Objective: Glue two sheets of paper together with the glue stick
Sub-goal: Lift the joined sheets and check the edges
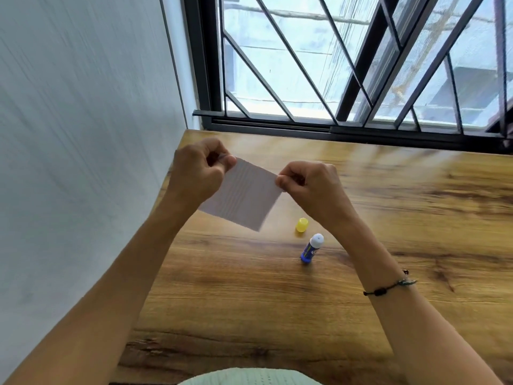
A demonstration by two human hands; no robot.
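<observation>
Both hands pinch a white lined paper sheet (244,197) above the wooden table (388,218) — the left hand (198,169) closed on its far left corner, the right hand (308,184) on its right corner. Below it stand a blue uncapped glue stick (311,248) and, just beside, its yellow cap (302,225) — near the right wrist's dark cord bracelet (388,287).

the left hand (198,173) and right hand (308,186) pinch opposite corners of a lined paper (244,200) above the wooden table (416,218); an uncapped glue stick (311,248) stands beside its yellow cap (301,225).
</observation>
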